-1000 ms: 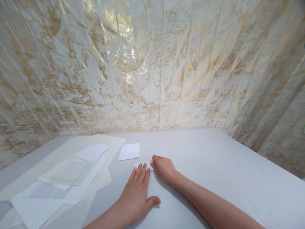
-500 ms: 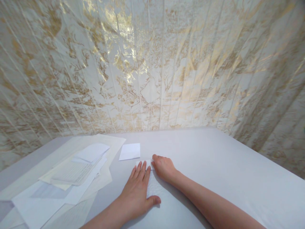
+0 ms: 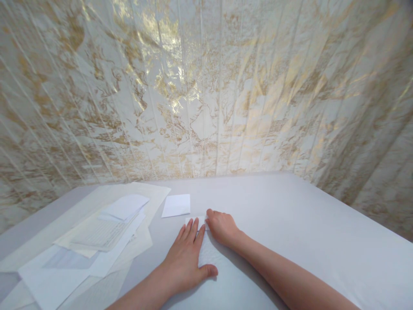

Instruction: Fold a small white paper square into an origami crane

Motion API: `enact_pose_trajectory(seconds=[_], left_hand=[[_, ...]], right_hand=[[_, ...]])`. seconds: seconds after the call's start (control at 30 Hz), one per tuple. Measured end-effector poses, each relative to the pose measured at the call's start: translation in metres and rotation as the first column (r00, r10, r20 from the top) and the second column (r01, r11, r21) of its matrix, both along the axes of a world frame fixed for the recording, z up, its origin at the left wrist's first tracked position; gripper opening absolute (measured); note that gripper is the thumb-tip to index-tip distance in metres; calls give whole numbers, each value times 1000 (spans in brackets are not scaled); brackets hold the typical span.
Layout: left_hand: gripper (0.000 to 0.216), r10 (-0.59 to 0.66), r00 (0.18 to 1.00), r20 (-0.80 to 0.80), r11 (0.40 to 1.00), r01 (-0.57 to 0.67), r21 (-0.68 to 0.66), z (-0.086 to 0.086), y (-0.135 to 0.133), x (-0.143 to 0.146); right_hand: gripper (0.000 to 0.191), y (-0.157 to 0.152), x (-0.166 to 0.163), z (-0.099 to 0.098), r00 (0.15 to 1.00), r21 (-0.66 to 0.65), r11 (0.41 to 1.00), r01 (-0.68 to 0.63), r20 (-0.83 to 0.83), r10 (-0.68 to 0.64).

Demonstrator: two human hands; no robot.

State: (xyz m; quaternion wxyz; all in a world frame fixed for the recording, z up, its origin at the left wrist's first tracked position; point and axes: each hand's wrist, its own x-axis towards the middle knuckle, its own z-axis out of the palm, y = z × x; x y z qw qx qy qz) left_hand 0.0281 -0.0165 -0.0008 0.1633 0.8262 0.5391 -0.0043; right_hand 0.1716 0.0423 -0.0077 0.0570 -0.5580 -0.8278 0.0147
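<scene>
While the right grip [image 3: 222, 226] appears to pinch the right end of the paper [image 3: 201, 221], the left grip [image 3: 185, 260] spreads flat, holding nothing, over it on the tabletop [image 3: 274, 206]; likely light and easily creased, it suits an edge hold.

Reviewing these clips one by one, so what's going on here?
Someone is handling a small white paper on a white table. The left hand lies spread, partly covering it; the right hand is curled at its right edge, whether pinching it I can't tell. A second white paper lies just beyond, and overlapping sheets are spread to the left.
</scene>
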Motion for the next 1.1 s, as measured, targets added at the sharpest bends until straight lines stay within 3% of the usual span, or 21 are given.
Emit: enact_pose_trajectory(seconds=[0.4,0.63,0.73,0.87,1.1], left_hand=[[99,11,999,-30,1000,-11,-16,6,-1,3],[98,15,999,-32,1000,-15,-2,3,0,3],[97,18,1000,-26,1000,-17,2,3,-1,3],[97,14,1000,-4,1000,-14,17,5,-2,3],[95,17,1000,-1,1000,-17,2,8,-3,5]], right_hand=[[20,-1,4,1,998,-7,999,41,-54,-42],[22,-5,18,2,962,25,996,91,-262,-81],[27,-21,16,7,979,98,995,-7,-200,26],[23,-40,7,5,976,40,978,-206,-69,208],[25,-43,8,-1,981,15,983,-181,-64,182]])
